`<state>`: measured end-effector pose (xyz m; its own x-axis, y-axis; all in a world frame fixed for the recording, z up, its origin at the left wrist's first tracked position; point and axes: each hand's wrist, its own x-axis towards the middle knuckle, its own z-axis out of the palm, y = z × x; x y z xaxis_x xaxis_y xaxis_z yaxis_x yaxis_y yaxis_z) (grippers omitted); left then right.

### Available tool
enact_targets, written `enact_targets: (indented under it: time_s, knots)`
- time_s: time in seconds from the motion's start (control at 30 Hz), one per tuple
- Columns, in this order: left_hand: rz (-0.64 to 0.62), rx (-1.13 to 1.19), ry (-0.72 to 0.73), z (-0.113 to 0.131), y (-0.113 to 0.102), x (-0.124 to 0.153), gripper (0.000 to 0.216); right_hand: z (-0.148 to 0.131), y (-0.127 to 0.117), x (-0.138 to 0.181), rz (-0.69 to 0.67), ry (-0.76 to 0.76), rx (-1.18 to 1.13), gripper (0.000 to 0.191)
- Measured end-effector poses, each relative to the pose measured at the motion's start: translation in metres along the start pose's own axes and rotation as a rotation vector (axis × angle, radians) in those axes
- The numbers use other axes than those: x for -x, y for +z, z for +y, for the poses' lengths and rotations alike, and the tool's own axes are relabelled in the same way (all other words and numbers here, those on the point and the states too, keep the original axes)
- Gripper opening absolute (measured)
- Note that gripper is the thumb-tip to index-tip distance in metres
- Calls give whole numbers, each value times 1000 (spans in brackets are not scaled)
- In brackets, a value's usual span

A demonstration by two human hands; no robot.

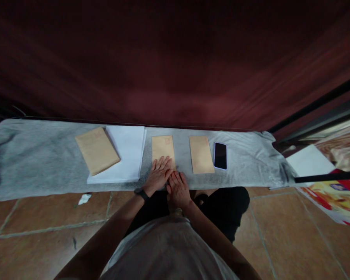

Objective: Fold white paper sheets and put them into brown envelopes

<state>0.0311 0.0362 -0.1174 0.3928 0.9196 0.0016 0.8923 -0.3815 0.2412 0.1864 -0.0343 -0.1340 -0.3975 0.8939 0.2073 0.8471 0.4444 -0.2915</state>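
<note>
A brown envelope [162,146] with a small red stamp box lies in front of me. My left hand [160,175], with a dark band at the wrist, rests on its lower part, fingers stretched out. Close beside it, my right hand [178,188] lies by the envelope's near corner, fingers extended and touching or nearly touching my left hand. The envelope's near end is hidden under my hands. To the right, a second brown envelope [201,154] lies flat on the grey cloth [247,155].
Further left, a thick bundle of brown envelopes [97,151] overlaps a stack of white paper [130,151]. A dark-screened phone [220,156] lies at the right. Behind the cloth rises a dark red surface [169,77]. Black bars [317,103] and a colourful box [338,198] are at far right.
</note>
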Motion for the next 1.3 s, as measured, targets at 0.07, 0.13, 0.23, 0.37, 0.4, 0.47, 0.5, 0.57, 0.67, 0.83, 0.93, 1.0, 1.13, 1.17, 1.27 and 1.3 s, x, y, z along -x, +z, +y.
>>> enact_targets:
  time_s: [0.07,0.13,0.23,0.37,0.4,0.47,0.5,0.57,0.67,0.83,0.93,1.0,1.13,1.17,1.27,1.3]
  knots:
    - [29,-12,8,2,2,15,57,-1,0,0,3,-2,14,52]
    - [63,-20,-6,3,5,29,58,-1,-1,0,9,-3,19,53]
    - [129,-28,-78,3,10,47,59,-3,-3,0,23,22,23,56]
    - [225,-26,-226,2,13,62,61,-5,-3,2,43,74,42,60]
    - [245,-18,-257,2,13,64,60,-5,-2,2,48,93,47,61]
    - [272,13,-302,1,10,65,58,-7,-2,2,59,136,54,61]
    - [277,39,-315,1,8,65,56,-7,-2,2,61,155,55,62]
    - [276,113,-328,1,4,62,53,-8,-2,1,58,176,50,62]
    - [287,253,-344,0,0,56,52,-10,-4,-1,42,182,37,62]
    - [387,637,-536,-8,1,39,57,-11,-6,-5,49,187,32,61]
    - [373,942,-640,-14,1,30,52,-12,-7,-7,45,193,37,59]
    - [378,1036,-633,-14,-1,26,39,-14,-9,-9,33,207,42,59]
    - [408,1079,-579,-3,-10,24,22,-14,-16,-17,17,265,27,55]
    - [415,1086,-568,2,-13,23,20,-14,-19,-20,7,288,21,54]
    - [403,1114,-510,18,-26,21,19,-10,-28,-29,-46,365,-9,47]
    - [384,1131,-484,24,-30,20,21,-8,-31,-31,-53,404,-69,44]
